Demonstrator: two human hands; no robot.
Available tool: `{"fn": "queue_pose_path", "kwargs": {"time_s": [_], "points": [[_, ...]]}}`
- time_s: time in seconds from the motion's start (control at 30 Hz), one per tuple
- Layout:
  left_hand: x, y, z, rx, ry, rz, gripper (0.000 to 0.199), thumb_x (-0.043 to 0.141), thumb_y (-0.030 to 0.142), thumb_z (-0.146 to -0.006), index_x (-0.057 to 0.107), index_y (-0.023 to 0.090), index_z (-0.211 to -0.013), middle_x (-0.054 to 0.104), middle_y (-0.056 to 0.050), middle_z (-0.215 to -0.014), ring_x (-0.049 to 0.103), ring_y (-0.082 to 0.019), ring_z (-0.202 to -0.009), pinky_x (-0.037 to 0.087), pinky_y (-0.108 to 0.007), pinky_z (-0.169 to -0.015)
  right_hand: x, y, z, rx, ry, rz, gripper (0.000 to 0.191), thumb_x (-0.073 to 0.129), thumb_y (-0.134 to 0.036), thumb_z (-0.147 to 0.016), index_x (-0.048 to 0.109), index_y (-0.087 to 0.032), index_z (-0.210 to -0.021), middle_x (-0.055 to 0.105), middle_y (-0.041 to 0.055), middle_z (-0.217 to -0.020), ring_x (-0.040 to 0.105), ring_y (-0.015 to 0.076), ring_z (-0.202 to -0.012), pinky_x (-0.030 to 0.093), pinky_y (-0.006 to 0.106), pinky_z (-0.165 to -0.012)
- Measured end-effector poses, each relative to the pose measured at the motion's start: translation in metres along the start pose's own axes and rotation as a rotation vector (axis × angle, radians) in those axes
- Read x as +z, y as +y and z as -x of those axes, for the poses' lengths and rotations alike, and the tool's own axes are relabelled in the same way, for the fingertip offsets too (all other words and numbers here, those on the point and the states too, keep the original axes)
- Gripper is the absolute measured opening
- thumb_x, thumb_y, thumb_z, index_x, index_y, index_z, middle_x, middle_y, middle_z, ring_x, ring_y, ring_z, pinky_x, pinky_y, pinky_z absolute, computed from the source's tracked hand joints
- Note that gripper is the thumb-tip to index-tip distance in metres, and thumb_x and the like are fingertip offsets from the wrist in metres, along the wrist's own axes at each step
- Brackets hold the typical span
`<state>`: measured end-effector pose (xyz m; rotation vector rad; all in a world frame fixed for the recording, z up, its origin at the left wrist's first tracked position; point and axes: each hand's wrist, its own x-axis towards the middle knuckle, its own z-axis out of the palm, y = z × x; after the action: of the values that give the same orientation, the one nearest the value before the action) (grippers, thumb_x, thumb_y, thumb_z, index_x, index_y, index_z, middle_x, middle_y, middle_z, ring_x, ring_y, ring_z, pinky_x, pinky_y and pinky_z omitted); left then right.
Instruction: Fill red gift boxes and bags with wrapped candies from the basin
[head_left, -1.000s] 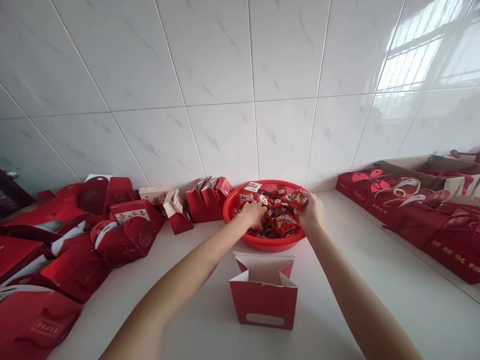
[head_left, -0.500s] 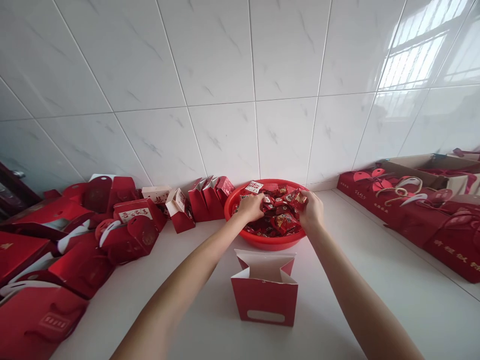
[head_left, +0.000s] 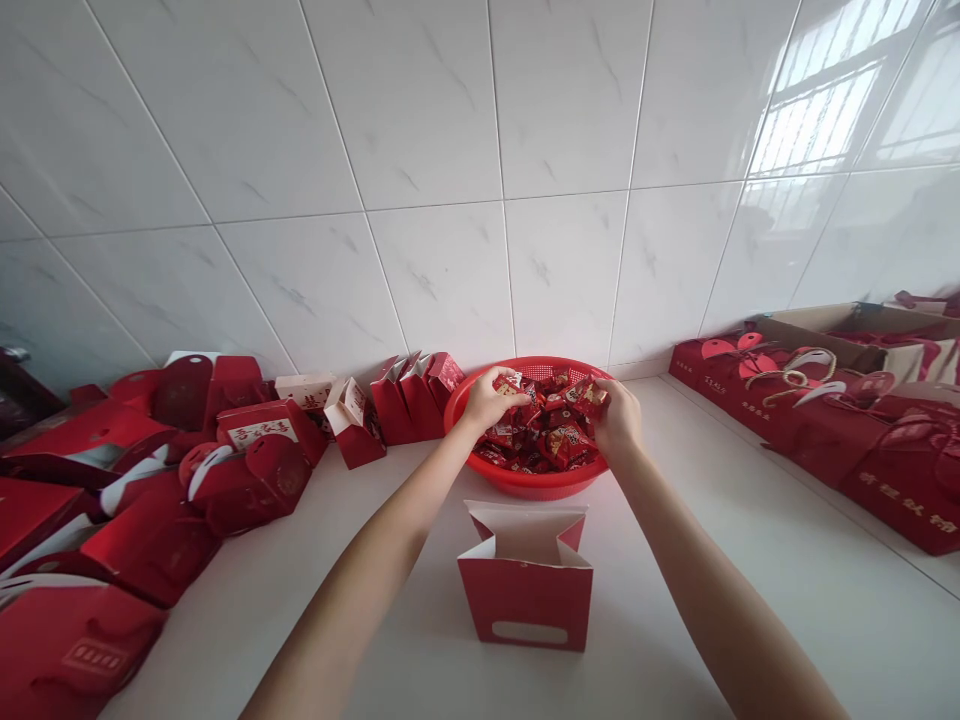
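Note:
A red plastic basket point(head_left: 537, 488) full of red wrapped candies point(head_left: 562, 445) stands against the wall. Over its left side, my left hand point(head_left: 491, 400) has thumb and fingers closed about a small white-and-red wrapped candy point(head_left: 515, 381), partly hidden by the fingers. At the right rim my right hand point(head_left: 619, 420) grips a red wrapped candy point(head_left: 588, 394); its far fingers are hidden. In front of the basket, an upright red paper box point(head_left: 525, 603) has its top unfolded, showing a white inside.
Red gift boxes point(head_left: 255, 480) crowd the counter's left side. Several small red packets point(head_left: 409, 400) lean by the wall left of the basket. On the right, a row of red boxes with cords point(head_left: 810, 420) runs beside a cardboard carton point(head_left: 817, 320). White tiles point(head_left: 562, 270) rise behind.
My left hand has shifted up and back to the white-and-red candy that lay by the basket's far rim. My right hand stays at the right rim with its candy. The view has shifted slightly.

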<state>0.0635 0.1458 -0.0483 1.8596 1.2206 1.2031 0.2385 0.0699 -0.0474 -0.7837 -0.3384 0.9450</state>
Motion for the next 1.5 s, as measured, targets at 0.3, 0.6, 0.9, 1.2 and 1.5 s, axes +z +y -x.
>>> {"fn": "queue_pose_path", "kwargs": {"time_s": [0.3, 0.6, 0.9, 1.2, 1.5], "points": [[0.001, 0.008, 0.006, -0.055, -0.019, -0.356, 0.050, 0.085, 0.021, -0.069, 0.065, 0.024, -0.114, 0.075, -0.004, -0.112, 0.069, -0.024, -0.105, 0.051, -0.029, -0.088, -0.001, 0.002, -0.003, 0.020, -0.022, 0.008, 0.018, 0.069, -0.019, -0.061, 0.052, -0.021, -0.057, 0.051, -0.0067, -0.051, 0.050, 0.0100, -0.048, 0.048, 0.023, -0.043], [0.001, 0.011, 0.009, -0.028, -0.028, -0.572, 0.052, 0.084, 0.037, -0.073, 0.063, 0.025, -0.118, 0.073, -0.008, -0.117, 0.067, -0.028, -0.111, 0.051, -0.032, -0.087, 0.000, 0.001, -0.002, 0.052, -0.032, 0.005, 0.009, 0.068, -0.018, -0.059, 0.060, -0.020, -0.063, 0.059, -0.0050, -0.056, 0.055, 0.0113, -0.050, 0.051, 0.023, -0.045], [0.004, 0.003, 0.007, 0.018, -0.200, -0.411, 0.023, 0.055, 0.021, -0.091, 0.072, 0.022, -0.106, 0.076, -0.004, -0.105, 0.070, -0.021, -0.099, 0.053, -0.029, -0.088, 0.001, 0.000, -0.001, 0.059, -0.031, -0.003, 0.011, 0.069, -0.020, -0.056, 0.059, -0.020, -0.058, 0.060, -0.0039, -0.055, 0.054, 0.0118, -0.050, 0.050, 0.023, -0.043], [0.003, 0.004, 0.007, 0.026, -0.228, -0.410, 0.020, 0.057, 0.019, -0.087, 0.076, 0.022, -0.093, 0.078, -0.003, -0.099, 0.071, -0.022, -0.098, 0.054, -0.029, -0.088, 0.000, 0.000, -0.001, 0.058, -0.041, 0.013, 0.009, 0.068, -0.020, -0.058, 0.060, -0.020, -0.060, 0.059, -0.0046, -0.056, 0.054, 0.0105, -0.051, 0.049, 0.022, -0.045], [0.005, 0.005, 0.007, 0.104, -0.168, -0.293, 0.026, 0.065, 0.013, -0.082, 0.075, 0.022, -0.105, 0.076, -0.004, -0.115, 0.069, -0.021, -0.110, 0.053, -0.031, -0.099, 0.000, 0.000, 0.002, 0.057, -0.165, 0.023, 0.013, 0.072, -0.018, -0.060, 0.060, -0.020, -0.060, 0.062, -0.0036, -0.059, 0.058, 0.0125, -0.056, 0.052, 0.024, -0.052]]}}
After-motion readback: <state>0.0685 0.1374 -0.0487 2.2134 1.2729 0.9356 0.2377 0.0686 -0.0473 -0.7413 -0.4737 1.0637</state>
